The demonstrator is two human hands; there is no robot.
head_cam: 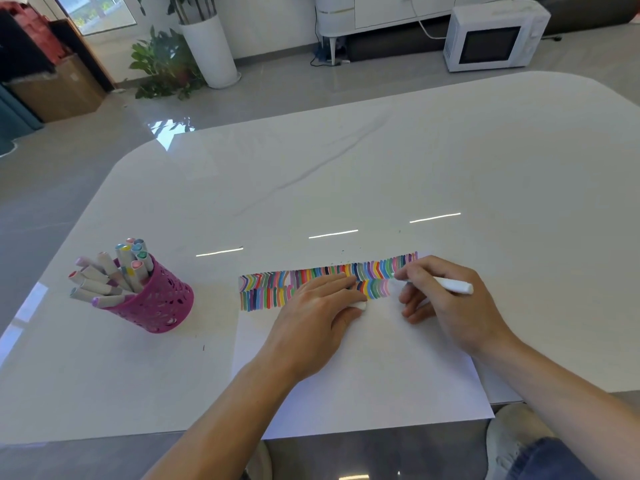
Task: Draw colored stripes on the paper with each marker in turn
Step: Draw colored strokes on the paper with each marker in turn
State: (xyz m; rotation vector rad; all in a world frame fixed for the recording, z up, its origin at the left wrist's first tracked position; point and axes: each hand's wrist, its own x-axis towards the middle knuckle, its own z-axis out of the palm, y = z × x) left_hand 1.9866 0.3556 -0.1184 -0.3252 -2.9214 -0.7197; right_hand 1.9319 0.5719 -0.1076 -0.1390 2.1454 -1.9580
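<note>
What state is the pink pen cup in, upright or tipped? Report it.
Tipped. The pink pen cup leans left on the table, its open mouth angled up and left, with the markers inside fanning out leftward.

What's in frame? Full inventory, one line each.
table: one, white, glossy, fills mid frame
paper: one, white, near edge, two rows of coloured stripes along its far side
cup: one, pink, perforated, left of paper
markers: a bunch, grey bodies with coloured caps, in cup
marker: one, white, in right hand, tip at stripes
cap: one, white, under left hand
microwave: one, white, on floor, far right
plants: two, green, far left, one in tall white pot
box: one, brown, far left
left hand: flat on paper
right hand: gripping marker
</note>
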